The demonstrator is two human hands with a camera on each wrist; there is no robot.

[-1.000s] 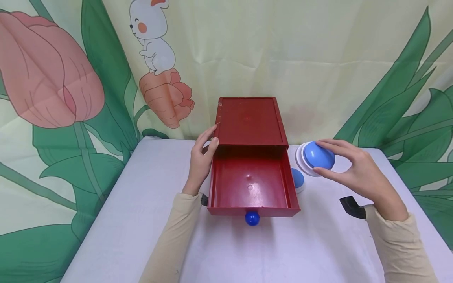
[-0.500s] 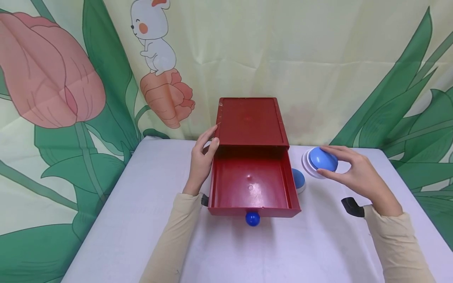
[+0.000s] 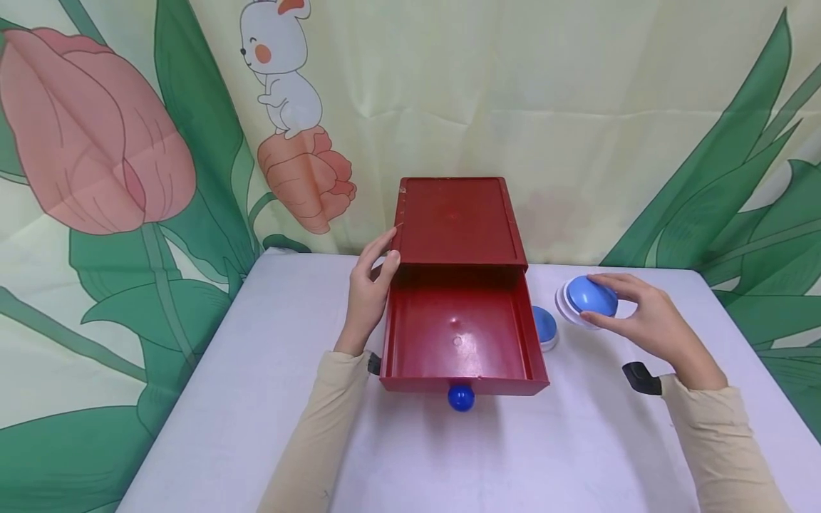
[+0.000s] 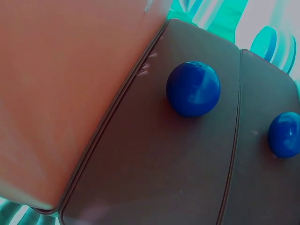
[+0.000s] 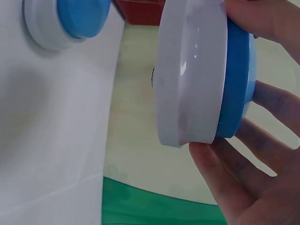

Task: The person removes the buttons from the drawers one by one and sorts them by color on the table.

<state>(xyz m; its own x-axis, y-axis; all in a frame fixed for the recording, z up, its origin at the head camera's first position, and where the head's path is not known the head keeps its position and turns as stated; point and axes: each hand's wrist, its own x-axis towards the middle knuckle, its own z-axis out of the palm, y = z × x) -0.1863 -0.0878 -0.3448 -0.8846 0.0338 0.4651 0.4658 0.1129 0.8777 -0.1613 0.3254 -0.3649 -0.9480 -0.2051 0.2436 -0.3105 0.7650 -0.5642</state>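
In the head view, my right hand (image 3: 661, 328) grips a round push button (image 3: 593, 295) with a blue dome and a white base. It is held above the table, tilted in the right wrist view, with thumb and fingers around its rim. A similar blue-and-white button (image 3: 544, 325) rests on the table beside the pulled-out drawer (image 3: 457, 335); the drawer partly hides it. My left hand (image 3: 368, 292) rests against the left side of the red cabinet (image 3: 458, 221), fingers extended. The drawer has a blue ball knob (image 3: 461, 398) and nothing inside.
The white-covered table (image 3: 256, 399) extends around the cabinet. Behind it hangs a pale curtain (image 3: 564, 142) printed with a rabbit, flowers and leaves. Two blue knobs, one of them the near knob (image 4: 193, 89), show on brownish drawer fronts in the left wrist view.
My right hand has moved the held button slightly down and to the right, away from the cabinet. My left hand and the drawer keep their places.
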